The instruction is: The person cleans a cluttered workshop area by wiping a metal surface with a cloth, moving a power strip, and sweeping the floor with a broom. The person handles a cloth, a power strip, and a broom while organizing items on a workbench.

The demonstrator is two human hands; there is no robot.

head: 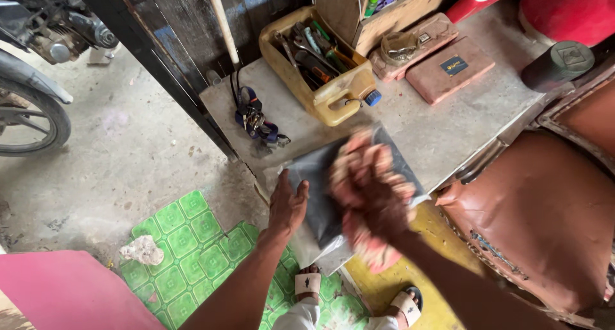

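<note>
While my feet in pale sandals (307, 282) stand on the green patterned mat (186, 240) at the bottom of the frame, my left hand (286, 205) lies flat and open against the left edge of a dark grey panel (320, 195) at centre, pinning it without closing round it. My right hand (375, 198) is bunched tight on a pinkish rag (359, 170), pressed onto the panel's face; it blurs. Right of it sits a brown vehicle seat (538, 214). Farther up, on the grey bench (442, 125), lie a strap with keys (256, 122), a yellow cut-open jug of tools (320, 64) and two pink cases (448, 70). A motorcycle wheel (29, 122) shows at far left.
</note>
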